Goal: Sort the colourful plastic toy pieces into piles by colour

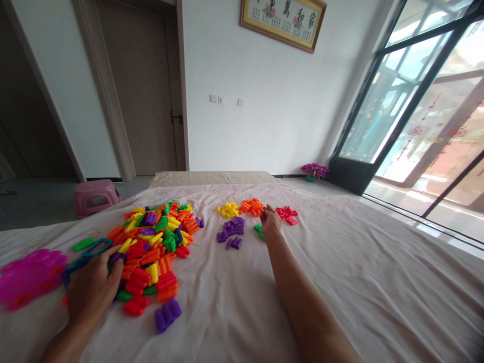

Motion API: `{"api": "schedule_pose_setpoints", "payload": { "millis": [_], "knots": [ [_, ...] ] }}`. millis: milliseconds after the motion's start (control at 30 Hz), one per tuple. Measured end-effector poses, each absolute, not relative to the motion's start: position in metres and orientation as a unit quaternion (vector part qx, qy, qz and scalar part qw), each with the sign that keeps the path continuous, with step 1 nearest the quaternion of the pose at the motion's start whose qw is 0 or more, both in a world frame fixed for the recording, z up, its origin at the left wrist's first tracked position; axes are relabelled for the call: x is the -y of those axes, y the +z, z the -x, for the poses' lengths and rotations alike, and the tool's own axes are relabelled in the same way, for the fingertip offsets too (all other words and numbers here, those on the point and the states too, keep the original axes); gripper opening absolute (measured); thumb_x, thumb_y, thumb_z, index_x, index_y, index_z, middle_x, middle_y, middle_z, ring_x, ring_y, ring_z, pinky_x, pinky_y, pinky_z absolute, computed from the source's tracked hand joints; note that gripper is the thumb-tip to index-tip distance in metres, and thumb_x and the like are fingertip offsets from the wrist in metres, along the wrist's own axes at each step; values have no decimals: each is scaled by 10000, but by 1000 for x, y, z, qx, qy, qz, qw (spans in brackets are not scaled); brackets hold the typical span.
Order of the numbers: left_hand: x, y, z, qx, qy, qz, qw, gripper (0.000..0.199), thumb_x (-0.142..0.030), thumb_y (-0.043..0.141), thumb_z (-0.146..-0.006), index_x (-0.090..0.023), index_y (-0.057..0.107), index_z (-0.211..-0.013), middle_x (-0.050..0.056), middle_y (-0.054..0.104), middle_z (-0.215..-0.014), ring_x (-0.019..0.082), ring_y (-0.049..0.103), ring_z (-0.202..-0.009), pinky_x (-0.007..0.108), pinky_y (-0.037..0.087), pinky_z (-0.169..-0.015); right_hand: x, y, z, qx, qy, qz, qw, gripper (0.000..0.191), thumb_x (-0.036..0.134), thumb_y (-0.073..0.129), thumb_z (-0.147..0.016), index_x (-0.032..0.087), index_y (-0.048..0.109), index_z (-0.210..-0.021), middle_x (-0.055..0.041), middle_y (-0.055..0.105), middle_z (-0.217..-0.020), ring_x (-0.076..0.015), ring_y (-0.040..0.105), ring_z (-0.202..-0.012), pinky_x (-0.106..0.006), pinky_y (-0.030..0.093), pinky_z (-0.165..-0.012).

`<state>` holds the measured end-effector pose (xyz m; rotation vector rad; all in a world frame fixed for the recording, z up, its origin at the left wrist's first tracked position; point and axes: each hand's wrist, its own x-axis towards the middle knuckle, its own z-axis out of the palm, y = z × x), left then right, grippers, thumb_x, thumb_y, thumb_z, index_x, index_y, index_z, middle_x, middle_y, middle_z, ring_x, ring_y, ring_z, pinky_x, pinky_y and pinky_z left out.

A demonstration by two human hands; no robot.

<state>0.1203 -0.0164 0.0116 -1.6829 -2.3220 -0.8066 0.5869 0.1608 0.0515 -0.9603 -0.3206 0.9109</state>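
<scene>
A mixed pile of bullet-shaped plastic building pieces (151,252) in several colours lies on the left of the cloth. At its left edge rests my left hand (94,277), thumb and forefinger closed about a purple piece (118,256). My right hand (270,221) is stretched forward with its fingers curled together; what they hold, if anything, is hidden. Partly behind that hand lie green pieces (259,231). Around it are sorted groups: orange pieces (251,206), red pieces (288,215), yellow pieces (228,209) and purple pieces (232,229).
A pink flower-shaped tray (32,277) and dark blue frame-like pieces (96,248) lie left of the pile. A loose purple cluster (168,315) sits near the front. The pale cloth (363,282) is wrinkled. Beyond the table's left edge stands a pink stool (96,196).
</scene>
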Motion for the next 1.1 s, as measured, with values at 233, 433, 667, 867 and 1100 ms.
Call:
{"api": "schedule_pose_setpoints", "payload": {
  "millis": [233,433,667,867,1100],
  "knots": [
    [15,12,-119,785,-266,554,72,503,-423,346,-950,-174,564,-1328,142,680,-1219,305,643,-1056,421,466,-873,-127,43,-497,473,438,419,639,275,226,642,-691,164,700,-952,-17,708,-847,-117,636,-638,-221,513,-566],
    [16,14,-124,786,-276,547,86,479,-414,337,-958,-191,585,-1302,119,693,-1207,283,643,-1080,392,448,-906,-73,39,-438,781,301,350,420,210,200,603,-841,195,724,-1011,-57,739,-989,-190,679,-897,-322,530,-818],
    [16,14,-125,782,-286,547,91,459,-388,368,-956,-181,588,-1302,122,690,-1215,285,637,-1095,398,440,-932,-38,38,-419,928,106,266,239,361,317,598,-954,269,607,-1312,-62,626,-1332,-225,566,-1196,-363,428,-1037],
    [16,13,-124,778,-296,546,93,450,-363,402,-943,-177,601,-1302,128,693,-1208,288,637,-1081,408,449,-935,-35,37,-415,932,58,308,183,341,363,583,-966,252,612,-1287,-83,624,-1301,-237,567,-1166,-366,443,-999],
    [16,13,-125,781,-293,544,88,458,-384,381,-955,-180,595,-1305,127,685,-1240,294,636,-1106,418,453,-944,-50,37,-429,881,126,354,287,146,253,562,-957,221,704,-977,-45,708,-990,-170,643,-894,-276,468,-817]
  ]
}}
